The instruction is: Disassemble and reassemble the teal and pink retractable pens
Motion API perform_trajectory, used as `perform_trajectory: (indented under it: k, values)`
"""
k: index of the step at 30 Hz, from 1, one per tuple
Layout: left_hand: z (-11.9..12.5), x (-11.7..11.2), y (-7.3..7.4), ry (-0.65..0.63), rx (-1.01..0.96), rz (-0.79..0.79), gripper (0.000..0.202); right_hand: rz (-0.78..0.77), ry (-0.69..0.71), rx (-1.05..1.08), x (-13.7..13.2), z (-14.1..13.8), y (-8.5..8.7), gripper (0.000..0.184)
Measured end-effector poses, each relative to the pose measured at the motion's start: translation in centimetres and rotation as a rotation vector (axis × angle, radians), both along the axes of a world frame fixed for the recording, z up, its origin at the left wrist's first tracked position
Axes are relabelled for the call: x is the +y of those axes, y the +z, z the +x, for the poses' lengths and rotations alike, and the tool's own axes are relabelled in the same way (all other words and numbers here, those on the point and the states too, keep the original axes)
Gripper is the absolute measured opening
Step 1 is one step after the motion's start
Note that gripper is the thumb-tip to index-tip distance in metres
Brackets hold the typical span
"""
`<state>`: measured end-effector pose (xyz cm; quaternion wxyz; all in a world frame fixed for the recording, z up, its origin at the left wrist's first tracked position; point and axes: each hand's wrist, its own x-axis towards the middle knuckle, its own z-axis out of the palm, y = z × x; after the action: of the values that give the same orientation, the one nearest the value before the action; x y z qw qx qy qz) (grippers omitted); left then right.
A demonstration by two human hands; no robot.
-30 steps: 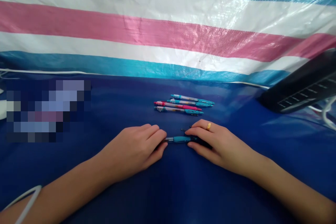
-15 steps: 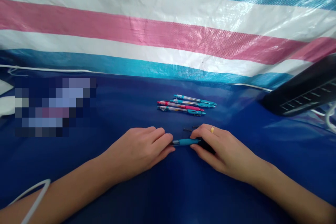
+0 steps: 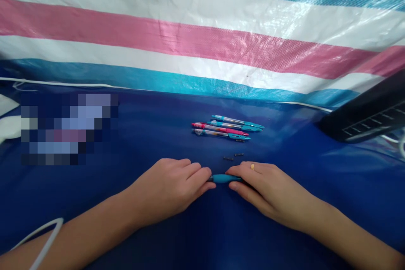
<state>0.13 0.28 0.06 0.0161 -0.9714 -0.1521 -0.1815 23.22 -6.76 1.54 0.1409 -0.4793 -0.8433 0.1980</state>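
Note:
A teal pen (image 3: 223,178) lies crosswise between my two hands on the dark blue sheet (image 3: 158,135). My left hand (image 3: 172,183) pinches its left end with closed fingers. My right hand (image 3: 265,187), with a gold ring, grips the right end, fingers curled over it. Only the pen's teal middle shows between the fingertips. Two tiny dark parts (image 3: 233,156) rest on the sheet just beyond the pen.
Several pens (image 3: 226,127), teal and pink, lie side by side farther back. A striped pink, white and blue tarp (image 3: 202,33) rises behind. A black device (image 3: 367,118) juts in at the right. A white cable (image 3: 41,236) crosses my left forearm.
Both hands have drawn closer together along the pen, so less of it shows. The hands and pen sit slightly nearer to me, and the two small parts are now uncovered.

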Motion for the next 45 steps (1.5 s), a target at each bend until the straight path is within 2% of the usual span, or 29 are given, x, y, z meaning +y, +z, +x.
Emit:
perform_trajectory:
  k: [4,16,25,30,35,40,42,45]
  values:
    - [-0.01,-0.02,-0.08,-0.010,0.004,-0.016,0.036,0.006,0.012,-0.034,0.05,-0.01,0.01,0.026]
    - [0.06,0.05,-0.11,-0.004,0.041,-0.038,0.040,0.025,0.019,-0.025,0.25,-0.02,0.25,0.020]
    - [-0.07,-0.04,0.01,-0.002,0.057,-0.048,0.042,0.091,0.057,-0.061,0.15,0.16,-0.16,0.023]
    - [0.17,-0.24,-0.03,0.005,0.018,-0.012,0.036,0.100,0.032,-0.083,0.06,-0.06,-0.30,0.027]
    - [0.55,-0.65,0.00,0.004,-0.012,0.010,0.038,0.232,0.065,-0.104,0.05,-0.26,-0.55,0.035]
    - [0.61,-0.89,0.22,0.013,-0.008,-0.067,0.046,0.380,0.052,-0.150,-0.43,-0.58,-0.48,0.030]
    - [0.58,-0.88,0.31,0.006,-0.023,-0.104,0.048,0.373,0.037,-0.161,-0.57,-0.66,-0.34,0.029]
    - [0.53,-0.76,0.33,0.003,-0.045,-0.136,0.044,0.269,0.004,-0.108,-0.41,-0.59,-0.10,0.030]
